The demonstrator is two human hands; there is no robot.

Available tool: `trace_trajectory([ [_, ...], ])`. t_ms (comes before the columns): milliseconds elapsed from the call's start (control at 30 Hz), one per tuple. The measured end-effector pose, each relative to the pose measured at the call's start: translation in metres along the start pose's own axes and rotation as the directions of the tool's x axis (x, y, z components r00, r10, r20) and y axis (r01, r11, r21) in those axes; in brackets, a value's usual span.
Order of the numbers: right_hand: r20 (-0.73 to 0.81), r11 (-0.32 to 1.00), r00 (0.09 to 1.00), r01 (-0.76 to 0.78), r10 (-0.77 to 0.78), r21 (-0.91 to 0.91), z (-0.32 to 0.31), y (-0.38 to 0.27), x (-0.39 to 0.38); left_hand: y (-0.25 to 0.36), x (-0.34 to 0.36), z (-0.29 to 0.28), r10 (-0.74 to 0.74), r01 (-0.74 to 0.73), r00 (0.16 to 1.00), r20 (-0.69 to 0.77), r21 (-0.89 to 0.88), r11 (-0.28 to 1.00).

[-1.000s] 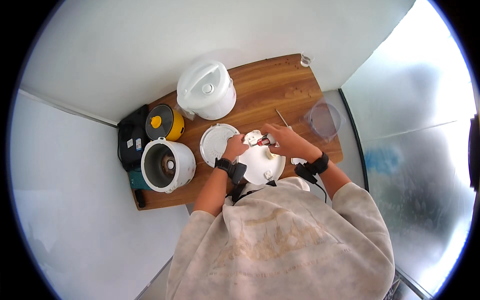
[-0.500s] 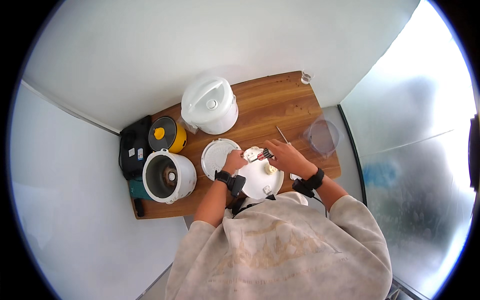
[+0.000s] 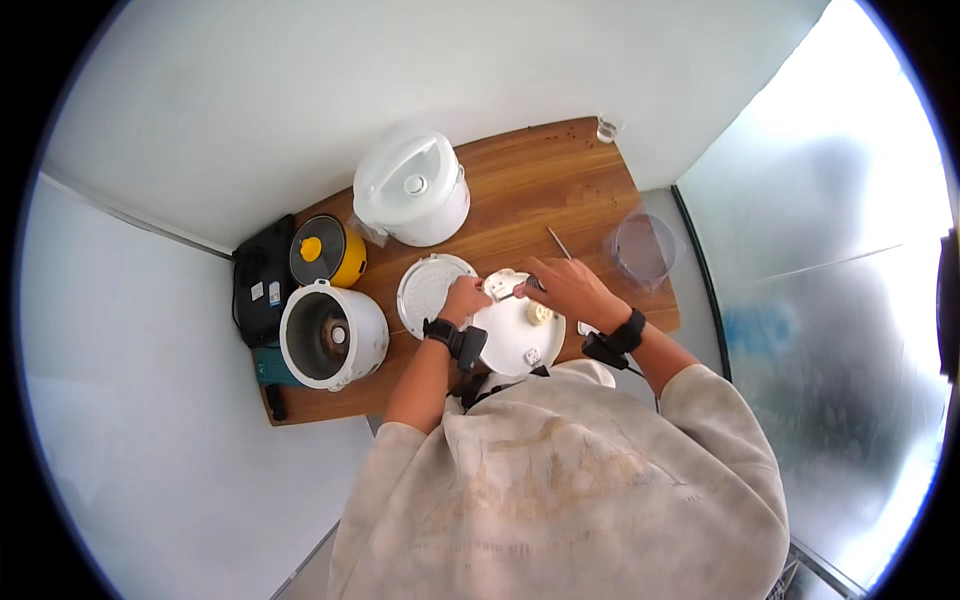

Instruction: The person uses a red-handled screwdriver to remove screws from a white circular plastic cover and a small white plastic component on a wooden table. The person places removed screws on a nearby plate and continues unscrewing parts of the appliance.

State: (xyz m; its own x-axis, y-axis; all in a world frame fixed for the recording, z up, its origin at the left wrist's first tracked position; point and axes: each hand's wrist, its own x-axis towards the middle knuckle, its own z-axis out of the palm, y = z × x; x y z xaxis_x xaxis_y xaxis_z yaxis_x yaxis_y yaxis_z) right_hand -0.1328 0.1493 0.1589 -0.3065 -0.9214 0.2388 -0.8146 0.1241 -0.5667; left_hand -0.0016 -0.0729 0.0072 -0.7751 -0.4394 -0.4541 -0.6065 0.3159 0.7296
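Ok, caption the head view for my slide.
Right hand points a slim tool at a small white part beside the left hand, by a round white disc at a wooden table.

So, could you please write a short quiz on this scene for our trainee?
1. Which hand holds the screwdriver?

2. Which of these is farthest to the right in the picture?
a) the open white cooker
b) the lidded white cooker
c) the clear container

3. Fill in the blank: the grey-lidded pot has a ____ knob on top.

Key:
1. The right hand.
2. c
3. yellow
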Motion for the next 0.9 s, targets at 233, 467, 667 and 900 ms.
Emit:
trace_trajectory([
  [233,-0.033,0.994,0.996,0.080,-0.078,0.070,0.008,0.011,-0.002,-0.003,-0.001,-0.004,-0.151,0.157,0.987,0.051,-0.125,0.980],
  [467,0.163,0.997,0.984,-0.064,0.068,-0.034,0.011,-0.007,0.001,-0.016,0.003,0.004,-0.111,0.110,0.994,-0.018,-0.042,0.993],
  [667,0.089,0.991,0.996,-0.008,-0.004,0.135,0.012,0.000,0.007,-0.018,0.009,0.000,-0.084,0.084,0.996,-0.016,0.000,0.996],
  [900,0.162,0.983,0.987,-0.017,-0.012,0.182,0.007,0.000,0.011,-0.010,-0.002,-0.003,-0.075,0.074,0.997,-0.017,-0.033,0.997],
])
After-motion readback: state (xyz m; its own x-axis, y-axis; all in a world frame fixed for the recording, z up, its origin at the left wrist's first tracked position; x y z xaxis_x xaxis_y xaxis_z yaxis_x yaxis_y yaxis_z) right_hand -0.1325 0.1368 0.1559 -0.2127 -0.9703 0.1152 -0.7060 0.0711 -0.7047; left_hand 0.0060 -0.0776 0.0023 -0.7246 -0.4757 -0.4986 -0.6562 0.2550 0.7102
